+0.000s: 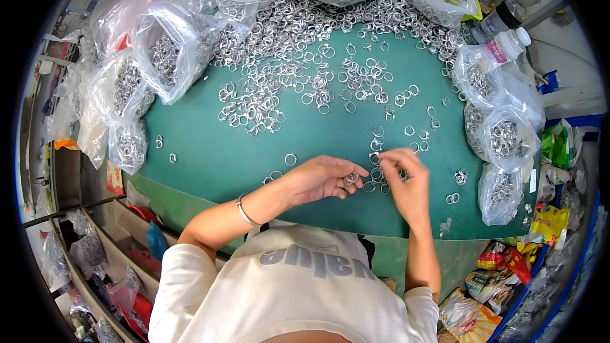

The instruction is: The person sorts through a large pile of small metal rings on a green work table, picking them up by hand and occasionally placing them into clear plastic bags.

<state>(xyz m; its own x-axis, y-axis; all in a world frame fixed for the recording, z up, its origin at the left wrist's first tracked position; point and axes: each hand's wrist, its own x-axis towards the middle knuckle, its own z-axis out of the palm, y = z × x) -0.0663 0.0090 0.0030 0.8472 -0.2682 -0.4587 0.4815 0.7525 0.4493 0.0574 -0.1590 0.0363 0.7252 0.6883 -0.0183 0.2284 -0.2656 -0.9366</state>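
Observation:
My left hand (321, 178) is half curled, palm up, near the front of the green table (210, 146). A few small silver metal rings (351, 179) sit between its thumb and fingers. Close by on the right, my right hand (408, 178) has its thumb and fingers pinched together at a silver metal ring (374, 159), partly hidden by the fingertips. A small cluster of loose rings (377, 132) lies just beyond and under these fingertips. Larger groups of the same rings (254, 105) are spread farther back.
A heap of rings (286, 22) lines the table's far side. Clear plastic bags of rings stand at left (168, 51) and right (505, 133). Bottles (508, 44) and a yellow-green bin (470, 9) are at the far right. Divided trays (121, 235) lie lower left.

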